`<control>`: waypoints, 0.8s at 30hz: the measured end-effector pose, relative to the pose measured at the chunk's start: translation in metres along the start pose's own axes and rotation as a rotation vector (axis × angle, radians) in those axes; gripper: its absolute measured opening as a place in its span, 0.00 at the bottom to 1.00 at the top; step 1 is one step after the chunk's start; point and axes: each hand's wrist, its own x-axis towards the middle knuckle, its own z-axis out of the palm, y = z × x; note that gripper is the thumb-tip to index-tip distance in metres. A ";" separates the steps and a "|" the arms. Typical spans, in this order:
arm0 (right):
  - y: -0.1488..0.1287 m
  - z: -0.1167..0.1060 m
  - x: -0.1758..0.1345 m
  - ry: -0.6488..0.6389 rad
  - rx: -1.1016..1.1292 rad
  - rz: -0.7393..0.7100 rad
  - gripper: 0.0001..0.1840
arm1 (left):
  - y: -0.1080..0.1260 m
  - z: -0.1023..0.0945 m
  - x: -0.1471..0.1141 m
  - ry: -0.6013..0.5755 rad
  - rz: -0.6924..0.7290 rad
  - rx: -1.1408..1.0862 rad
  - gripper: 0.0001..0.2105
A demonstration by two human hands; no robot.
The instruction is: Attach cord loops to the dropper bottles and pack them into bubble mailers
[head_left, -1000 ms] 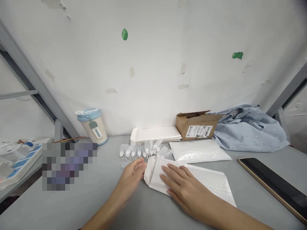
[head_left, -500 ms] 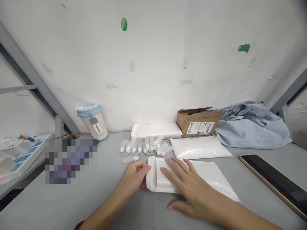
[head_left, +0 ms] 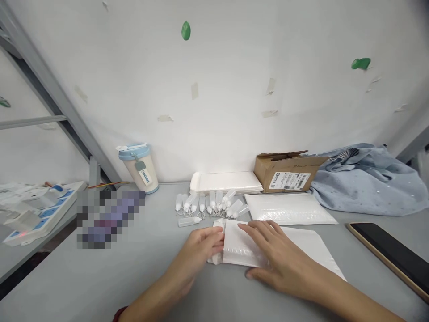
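Observation:
A white bubble mailer (head_left: 244, 250) lies crosswise on the grey table in front of me, its flap (head_left: 216, 258) pointing left. My left hand (head_left: 206, 243) is at the flap end, its fingers bent together over the flap near the mouth; whether the tips reach inside is hidden. Flat on top of the mailer rests my right hand (head_left: 276, 255), fingers spread and thumb by the near edge. Just beyond are several small clear squeeze bottles (head_left: 212, 201) with white tips, one of them (head_left: 188, 222) lying apart at the front left.
Behind stand a stack of white mailers (head_left: 228, 181), a cardboard box (head_left: 291, 174) and a bundled blue cloth (head_left: 372, 183). Another bubble mailer (head_left: 290, 209) lies before the box. A phone (head_left: 385, 250) is at right; a tumbler (head_left: 140, 170) and power strip (head_left: 56, 212) are at left.
My left fingers have moved from the flap's outer edge in over the flap toward the mouth. The right hand stays on the mailer. The whole view has shifted slightly.

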 end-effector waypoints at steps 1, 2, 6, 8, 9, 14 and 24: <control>0.001 0.000 0.000 0.012 0.007 -0.005 0.39 | 0.000 0.001 0.000 -0.019 -0.007 -0.040 0.14; 0.001 0.000 0.000 0.023 0.015 -0.006 0.40 | 0.000 0.002 0.000 -0.034 -0.014 -0.073 0.14; 0.004 -0.003 0.003 0.008 0.045 0.034 0.46 | 0.001 0.004 -0.002 -0.169 -0.040 -0.152 0.15; 0.003 -0.003 0.004 -0.003 0.064 0.051 0.47 | 0.001 0.006 -0.004 -0.262 -0.055 -0.170 0.17; 0.003 -0.002 0.003 0.001 0.072 0.050 0.47 | 0.001 0.007 -0.005 -0.296 -0.060 -0.168 0.17; -0.003 0.005 -0.001 0.057 0.073 0.010 0.40 | -0.002 0.011 -0.008 -0.259 -0.061 -0.030 0.18; -0.005 0.012 -0.001 0.093 0.029 -0.028 0.32 | -0.005 0.010 -0.007 -0.278 -0.031 0.090 0.14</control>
